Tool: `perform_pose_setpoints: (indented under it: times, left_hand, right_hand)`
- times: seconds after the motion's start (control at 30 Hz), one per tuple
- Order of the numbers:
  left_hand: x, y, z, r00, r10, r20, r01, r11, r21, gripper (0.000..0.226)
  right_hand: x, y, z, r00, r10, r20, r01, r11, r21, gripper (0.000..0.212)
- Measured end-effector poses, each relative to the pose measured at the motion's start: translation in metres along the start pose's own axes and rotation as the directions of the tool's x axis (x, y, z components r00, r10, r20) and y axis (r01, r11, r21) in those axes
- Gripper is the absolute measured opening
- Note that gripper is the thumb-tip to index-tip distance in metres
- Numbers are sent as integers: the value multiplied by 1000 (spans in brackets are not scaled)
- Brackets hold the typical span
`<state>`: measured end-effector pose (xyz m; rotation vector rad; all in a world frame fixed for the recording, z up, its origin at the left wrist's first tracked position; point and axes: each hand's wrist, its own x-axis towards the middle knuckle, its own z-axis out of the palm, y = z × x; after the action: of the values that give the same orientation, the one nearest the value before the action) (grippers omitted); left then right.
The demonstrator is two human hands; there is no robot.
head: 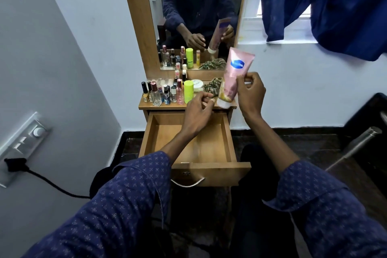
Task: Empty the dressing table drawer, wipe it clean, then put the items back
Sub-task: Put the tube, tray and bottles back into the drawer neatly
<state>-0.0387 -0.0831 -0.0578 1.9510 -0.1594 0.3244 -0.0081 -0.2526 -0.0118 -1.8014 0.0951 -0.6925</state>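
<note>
The wooden drawer (227, 138) of the dressing table is pulled out below the tabletop, and nothing lies on its bare wooden floor. My right hand (250, 92) grips a pink tube (234, 75) with a blue logo and a white cap, held cap-down over the right end of the tabletop (159, 107). My left hand (198, 111) hovers just left of the tube's cap with loosely curled fingers and holds nothing. Several small bottles (161, 92), a lime-green bottle (188, 91), a white jar (196, 85) and a patterned cloth (213, 86) stand on the tabletop.
A mirror (199, 6) rises behind the tabletop. A wall with a switch panel (23, 144) and a black cable is close on the left. Blue curtains (345, 6) hang at the window on the right, and a metal chair leg (360, 142) stands on the dark floor.
</note>
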Motion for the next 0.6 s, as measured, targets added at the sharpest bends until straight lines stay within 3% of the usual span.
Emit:
perform_pose_setpoints:
  times: [0.27, 0.43, 0.6]
  left_hand:
    - [-48, -37, 22, 957, -207, 202, 235, 964, -123, 42]
    - [-53, -54, 18, 876, -370, 308, 424, 897, -128, 34]
    - [-50, -61, 13, 790, -499, 356, 534, 846, 1, 23]
  right_hand:
    - [-78, 63, -4, 954, 297, 41, -298, 954, 19, 16]
    - [-94, 77, 7, 935, 319, 151, -311, 947, -78, 17]
    - [-97, 82, 9, 930, 271, 247, -208, 945, -254, 27]
